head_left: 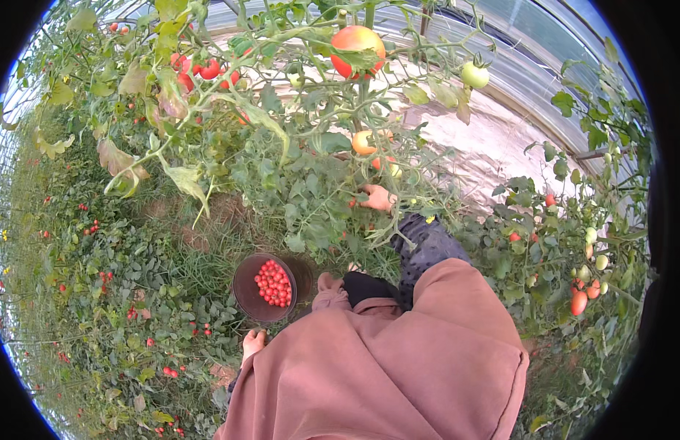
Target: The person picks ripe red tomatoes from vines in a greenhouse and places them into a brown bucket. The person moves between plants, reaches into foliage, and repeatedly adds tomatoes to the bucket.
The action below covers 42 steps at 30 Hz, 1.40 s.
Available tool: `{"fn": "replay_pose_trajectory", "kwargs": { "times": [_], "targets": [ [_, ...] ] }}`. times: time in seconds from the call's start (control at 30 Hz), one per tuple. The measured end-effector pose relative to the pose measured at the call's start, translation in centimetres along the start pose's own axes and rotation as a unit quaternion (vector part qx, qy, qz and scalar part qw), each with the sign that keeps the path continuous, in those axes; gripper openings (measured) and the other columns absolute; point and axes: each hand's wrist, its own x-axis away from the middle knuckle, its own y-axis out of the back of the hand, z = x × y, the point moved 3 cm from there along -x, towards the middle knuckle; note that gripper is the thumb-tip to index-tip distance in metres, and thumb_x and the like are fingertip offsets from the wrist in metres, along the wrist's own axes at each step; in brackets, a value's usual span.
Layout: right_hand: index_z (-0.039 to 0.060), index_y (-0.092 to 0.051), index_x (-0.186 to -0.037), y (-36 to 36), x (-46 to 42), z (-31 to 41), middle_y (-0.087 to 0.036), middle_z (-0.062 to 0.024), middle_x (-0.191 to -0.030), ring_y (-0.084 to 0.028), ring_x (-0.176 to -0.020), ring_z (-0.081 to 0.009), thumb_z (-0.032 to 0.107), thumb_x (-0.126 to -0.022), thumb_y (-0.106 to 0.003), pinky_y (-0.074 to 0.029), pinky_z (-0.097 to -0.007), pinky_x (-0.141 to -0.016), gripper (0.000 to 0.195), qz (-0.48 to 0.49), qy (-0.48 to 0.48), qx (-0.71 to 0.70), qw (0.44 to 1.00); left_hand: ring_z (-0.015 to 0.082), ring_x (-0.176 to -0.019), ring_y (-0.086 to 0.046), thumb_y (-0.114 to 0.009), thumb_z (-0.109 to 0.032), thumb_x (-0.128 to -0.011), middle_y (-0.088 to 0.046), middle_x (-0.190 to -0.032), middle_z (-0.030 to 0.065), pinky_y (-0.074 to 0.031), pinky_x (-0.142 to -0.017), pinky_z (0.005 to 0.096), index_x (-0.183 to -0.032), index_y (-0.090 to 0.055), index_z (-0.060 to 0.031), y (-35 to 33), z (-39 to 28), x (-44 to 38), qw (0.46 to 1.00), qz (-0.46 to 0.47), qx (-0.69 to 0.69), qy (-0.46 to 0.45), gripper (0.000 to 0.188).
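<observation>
My right hand (378, 198) reaches into the foliage of a tomato plant (312, 181), its fingertips partly hidden by leaves. Just left of those fingers shows a small red tomato (352, 203); whether they touch it is not clear. Low at my left side, my left hand (253, 345) has its fingers curled, and what they may hold cannot be seen. It is just below a dark bucket (242, 286), which stands on the ground with many small red cherry tomatoes (274, 283) inside.
Close overhead hang a large orange-red tomato (358, 50), a green tomato (475, 75) and a red cluster (209, 69). More vines (169, 275) with red fruit spread to the left. Ripening plum-shaped tomatoes (579, 303) hang at right. Pale sheeting (455, 132) lies behind the plant, beside the greenhouse wall (516, 60).
</observation>
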Motion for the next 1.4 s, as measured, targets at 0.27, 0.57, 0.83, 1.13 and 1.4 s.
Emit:
{"fn": "replay_pose_trajectory", "kwargs": {
  "times": [0.27,0.57,0.83,1.13,1.4],
  "targets": [
    [0.0031,-0.053,-0.099,-4.0,3.0,1.5,-0.056,-0.0165,-0.096,-0.054,-0.087,-0.0326,0.024,-0.067,-0.061,-0.045,-0.0388,-0.072,0.038,0.056,0.019,0.138,0.989,0.0107,-0.066,-0.054,-0.057,-0.020,-0.077,-0.061,-0.077,0.0056,-0.045,-0.060,0.0258,-0.091,-0.059,-0.0011,1.1,3.3,-1.5,0.998,0.048,-0.040,0.009,0.023],
    [0.0065,-0.056,-0.087,-3.4,7.4,4.9,-0.054,-0.0170,-0.087,-0.053,-0.082,-0.0340,0.013,-0.065,-0.056,-0.045,-0.0425,-0.072,0.023,-0.281,0.021,0.146,0.948,0.0113,-0.064,-0.055,-0.057,-0.021,-0.077,-0.061,-0.074,0.0049,-0.045,-0.060,0.0262,-0.090,-0.059,-0.0015,4.3,1.6,-0.9,0.995,0.005,-0.092,-0.037,0.024],
    [0.0014,-0.054,-0.089,-4.6,3.9,0.2,-0.059,-0.0144,-0.077,-0.059,-0.077,-0.0277,0.019,-0.066,-0.058,-0.047,-0.0393,-0.061,0.029,-0.188,-0.088,0.422,0.883,0.0116,-0.067,-0.056,-0.058,-0.021,-0.076,-0.062,-0.076,0.0062,-0.046,-0.063,0.0261,-0.091,-0.060,-0.0034,4.3,7.3,-4.6,0.997,0.033,-0.072,0.017,0.023],
    [0.0034,-0.058,-0.089,-6.6,6.9,3.5,-0.057,-0.0126,-0.082,-0.057,-0.067,-0.0259,0.015,-0.074,-0.056,-0.045,-0.0335,-0.065,0.019,-0.443,-0.120,-0.092,0.884,0.0183,-0.074,-0.058,-0.058,-0.024,-0.075,-0.062,-0.081,0.0124,-0.046,-0.068,0.0295,-0.092,-0.057,0.0035,9.8,12.6,-12.6,0.985,0.167,-0.044,-0.012,0.032],
    [0.0102,-0.046,-0.092,-15.3,9.8,7.5,-0.055,-0.0071,-0.080,-0.052,-0.058,-0.0218,0.023,-0.086,-0.042,-0.039,-0.0298,-0.040,0.014,-0.150,-0.280,-0.747,0.584,0.0158,-0.072,-0.060,-0.052,-0.018,-0.082,-0.061,-0.085,0.0079,-0.047,-0.058,0.0277,-0.105,-0.051,-0.0015,7.1,-1.1,-6.7,0.985,0.151,0.058,-0.054,0.028]
  ]
}}
